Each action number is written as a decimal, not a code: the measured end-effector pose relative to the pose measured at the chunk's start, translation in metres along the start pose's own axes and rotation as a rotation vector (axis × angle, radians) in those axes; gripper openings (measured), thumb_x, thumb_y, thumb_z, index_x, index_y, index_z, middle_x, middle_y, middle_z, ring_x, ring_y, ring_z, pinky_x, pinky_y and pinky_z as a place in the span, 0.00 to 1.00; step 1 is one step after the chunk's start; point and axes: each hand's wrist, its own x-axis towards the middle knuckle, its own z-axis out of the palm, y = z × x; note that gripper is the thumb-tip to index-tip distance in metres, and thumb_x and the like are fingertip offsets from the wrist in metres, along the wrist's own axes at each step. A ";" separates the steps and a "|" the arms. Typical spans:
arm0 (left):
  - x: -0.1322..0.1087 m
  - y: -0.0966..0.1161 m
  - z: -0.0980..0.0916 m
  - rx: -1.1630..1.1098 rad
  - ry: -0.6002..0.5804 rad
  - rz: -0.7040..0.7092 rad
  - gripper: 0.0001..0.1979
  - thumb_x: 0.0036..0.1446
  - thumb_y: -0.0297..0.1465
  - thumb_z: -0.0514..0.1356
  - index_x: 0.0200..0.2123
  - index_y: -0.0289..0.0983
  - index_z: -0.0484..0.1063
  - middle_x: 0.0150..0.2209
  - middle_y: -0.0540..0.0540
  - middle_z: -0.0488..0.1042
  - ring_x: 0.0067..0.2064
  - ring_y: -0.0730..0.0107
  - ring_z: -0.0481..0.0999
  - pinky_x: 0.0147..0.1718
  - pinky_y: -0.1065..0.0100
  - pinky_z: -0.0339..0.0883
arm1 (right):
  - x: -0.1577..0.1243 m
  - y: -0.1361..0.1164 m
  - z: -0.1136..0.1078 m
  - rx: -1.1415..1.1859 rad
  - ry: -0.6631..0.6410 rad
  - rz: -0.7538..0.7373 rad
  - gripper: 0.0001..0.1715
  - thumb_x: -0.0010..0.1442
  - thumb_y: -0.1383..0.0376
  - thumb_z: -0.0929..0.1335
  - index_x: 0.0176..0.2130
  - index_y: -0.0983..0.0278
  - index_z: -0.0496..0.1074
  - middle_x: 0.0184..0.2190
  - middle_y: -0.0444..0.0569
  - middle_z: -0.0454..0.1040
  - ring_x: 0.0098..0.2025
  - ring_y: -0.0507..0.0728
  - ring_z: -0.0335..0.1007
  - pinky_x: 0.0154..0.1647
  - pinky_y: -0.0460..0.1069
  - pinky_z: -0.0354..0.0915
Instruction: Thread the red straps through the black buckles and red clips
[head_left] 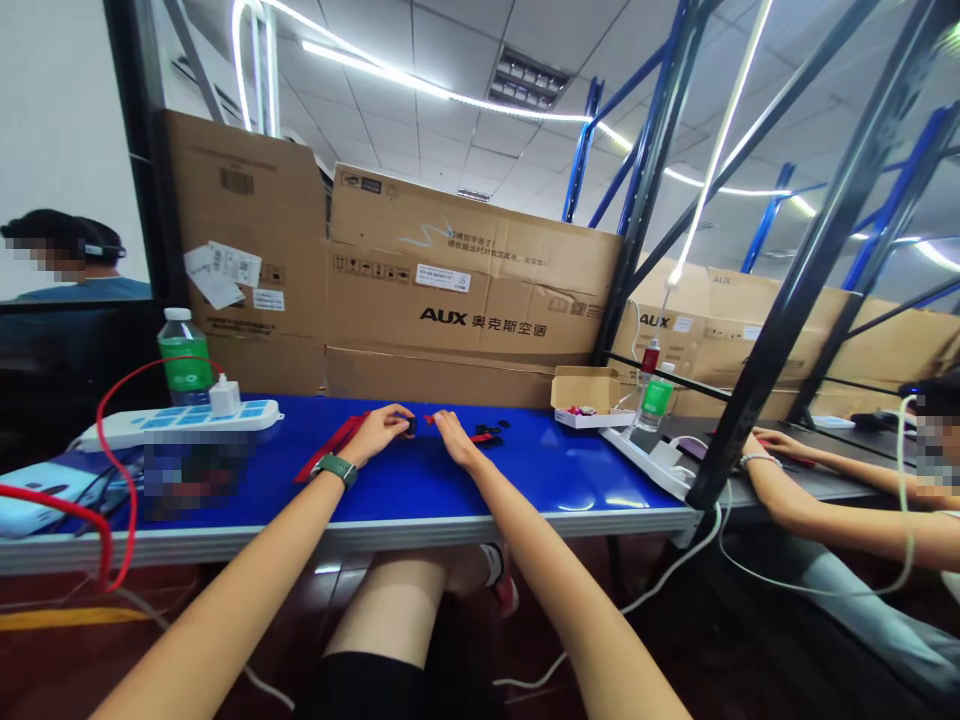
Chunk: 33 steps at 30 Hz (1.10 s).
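Big AUX cardboard boxes (465, 290) stand past my L hand (379, 432) and R hand (457, 438), behind the blue bench (570, 470). Left of my hands sits a white power strip (176, 425). Right of them is a small open box (585, 395). My L hand, w/ a watch (335, 470) on the wrist, looks pinched shut on a small black bit (410, 426). A red strap (330, 447) lies under that hand. My R hand is curled just by the black bit; can't tell if it holds anything. More black bits (487, 435) lie just right of it.

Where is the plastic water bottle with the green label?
In the head view, the bottle stands toward the left of the blue table, just behind the white power strip.
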 end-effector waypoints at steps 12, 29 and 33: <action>-0.001 0.003 0.003 -0.015 -0.017 0.065 0.20 0.47 0.42 0.68 0.40 0.36 0.74 0.34 0.43 0.81 0.38 0.57 0.83 0.45 0.54 0.76 | 0.014 0.020 0.004 0.427 0.050 -0.137 0.11 0.58 0.60 0.68 0.35 0.65 0.74 0.30 0.45 0.74 0.34 0.54 0.68 0.41 0.47 0.64; -0.008 0.014 0.007 0.053 -0.118 0.091 0.17 0.48 0.40 0.68 0.37 0.35 0.75 0.33 0.43 0.82 0.36 0.60 0.82 0.41 0.60 0.76 | 0.016 0.023 0.013 0.617 -0.105 -0.179 0.12 0.57 0.58 0.73 0.33 0.65 0.75 0.31 0.46 0.77 0.35 0.55 0.71 0.43 0.50 0.66; -0.006 0.011 0.007 0.089 -0.091 0.090 0.13 0.46 0.37 0.68 0.34 0.35 0.75 0.29 0.45 0.80 0.32 0.62 0.81 0.36 0.63 0.75 | 0.014 0.019 0.012 0.677 -0.126 -0.114 0.15 0.55 0.59 0.74 0.40 0.63 0.71 0.30 0.43 0.74 0.33 0.54 0.70 0.38 0.48 0.66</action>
